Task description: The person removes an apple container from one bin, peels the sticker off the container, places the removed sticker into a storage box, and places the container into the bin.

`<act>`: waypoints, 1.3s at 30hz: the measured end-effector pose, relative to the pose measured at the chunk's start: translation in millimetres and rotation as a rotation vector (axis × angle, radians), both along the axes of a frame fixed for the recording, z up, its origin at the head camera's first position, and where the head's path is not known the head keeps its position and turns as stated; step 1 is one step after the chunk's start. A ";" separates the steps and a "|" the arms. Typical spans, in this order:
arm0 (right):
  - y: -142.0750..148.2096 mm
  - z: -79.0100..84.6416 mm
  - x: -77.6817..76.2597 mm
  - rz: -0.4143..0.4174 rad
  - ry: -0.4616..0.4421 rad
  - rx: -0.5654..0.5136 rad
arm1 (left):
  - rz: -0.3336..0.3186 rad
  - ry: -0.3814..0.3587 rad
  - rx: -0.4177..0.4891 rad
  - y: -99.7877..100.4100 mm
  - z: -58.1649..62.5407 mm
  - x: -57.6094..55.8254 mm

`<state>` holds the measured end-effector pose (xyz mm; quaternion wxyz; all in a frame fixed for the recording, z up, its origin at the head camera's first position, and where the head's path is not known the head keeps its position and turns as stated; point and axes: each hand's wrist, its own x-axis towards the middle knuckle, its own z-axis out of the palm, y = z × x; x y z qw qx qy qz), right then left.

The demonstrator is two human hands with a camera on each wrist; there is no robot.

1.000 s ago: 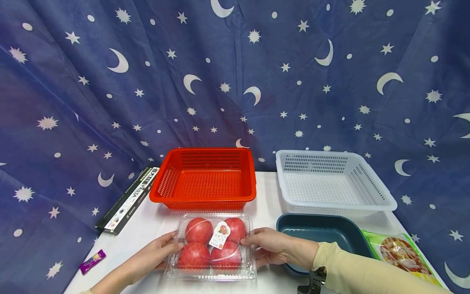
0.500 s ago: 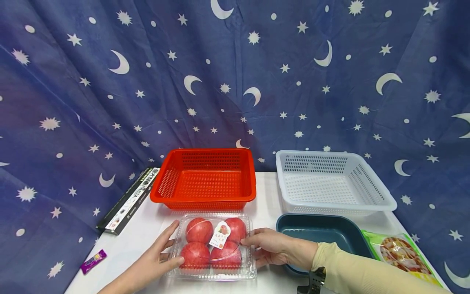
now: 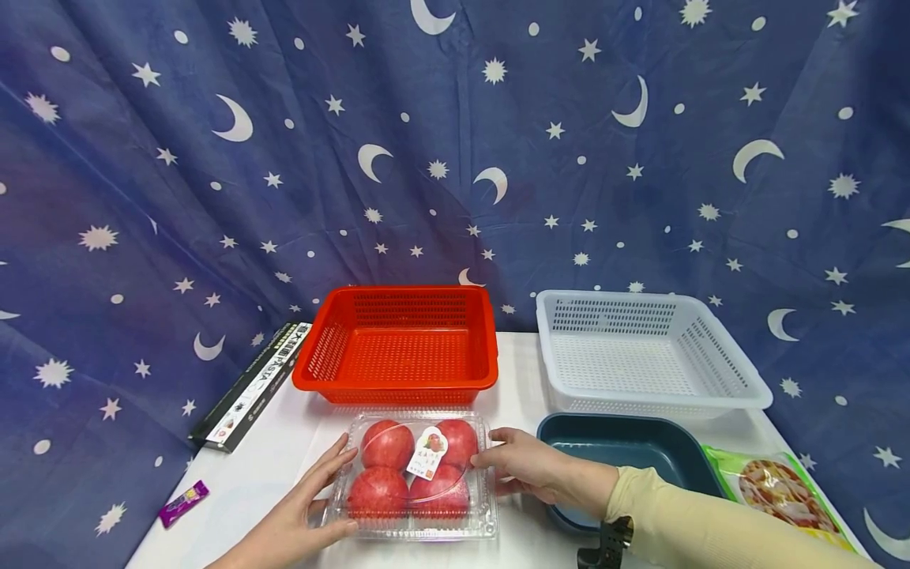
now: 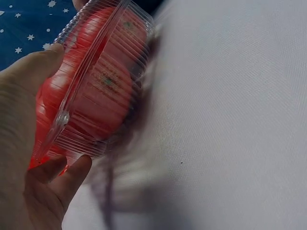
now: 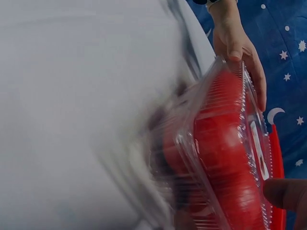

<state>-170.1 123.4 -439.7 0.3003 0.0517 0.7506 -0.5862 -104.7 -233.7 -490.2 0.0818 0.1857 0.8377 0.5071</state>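
A clear plastic fruit box (image 3: pixel 412 529) holds several red apples (image 3: pixel 377 491) and bears a white label (image 3: pixel 428 453) on its lid. It lies on the white table, in front of the red basket. At its left side, my left hand (image 3: pixel 302 506) grips it, thumb by the near corner and fingers spread toward the far end. My right hand (image 3: pixel 536 468) holds the right edge, with the thumb on the lid's rim and the other fingers partly hidden beside the box. From the left wrist, the left thumb (image 4: pixel 45 62) overlaps the box's rim.
Behind the box stand a red basket (image 3: pixel 394 391) and a white basket (image 3: pixel 661 401). A dark teal tub (image 3: pixel 611 427) sits under the right forearm, beside a green food packet (image 3: pixel 782 490). Leftward lie a black pasta box (image 3: pixel 249 387) and a small purple packet (image 3: pixel 183 503).
My left hand has spread along the box's left side, its fingers reaching farther back and its thumb moving to the near corner. The right hand has shifted slightly; the box stays in place.
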 end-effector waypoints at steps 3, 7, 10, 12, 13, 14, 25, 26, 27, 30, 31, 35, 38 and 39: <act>1.5 7.5 -4.4 -0.006 0.079 0.027 | 0.002 -0.026 0.040 0.7 -1.6 -0.1; 3.7 17.2 -11.6 -0.020 0.195 0.062 | -0.002 -0.031 0.088 1.2 -4.1 -0.1; 4.4 21.7 -17.6 -0.022 0.261 0.086 | 0.000 -0.013 0.104 1.5 -6.0 -0.1; 4.5 23.1 -21.3 -0.018 0.294 0.102 | 0.001 0.006 0.100 1.7 -7.2 -0.2; 4.5 23.2 -23.2 -0.016 0.310 0.104 | 0.002 0.017 0.098 1.9 -7.8 -0.2; 4.6 23.1 -25.0 -0.012 0.326 0.103 | 0.003 0.028 0.099 2.1 -8.3 -0.5; -0.1 20.4 -36.3 0.169 0.624 0.150 | 0.021 0.038 0.121 3.5 -8.2 0.7; -0.9 20.4 -37.2 0.202 0.657 0.171 | 0.026 0.034 0.123 3.8 -8.0 1.0; -1.9 20.2 -38.2 0.232 0.686 0.196 | 0.033 0.031 0.121 4.2 -7.9 1.4; -6.2 21.3 -39.3 0.306 0.756 0.259 | 0.050 0.019 0.114 4.9 -7.5 2.3; -8.0 21.4 -39.6 0.325 0.784 0.277 | 0.055 0.015 0.109 4.9 -7.3 2.4; -15.9 21.8 -40.0 0.377 0.868 0.329 | 0.072 -0.007 0.082 4.9 -6.4 2.0; -21.6 21.6 -39.5 0.403 0.890 0.371 | 0.074 -0.026 0.073 4.5 -5.8 1.6; -23.4 21.2 -39.3 0.410 0.892 0.384 | 0.073 -0.032 0.075 4.4 -5.7 1.4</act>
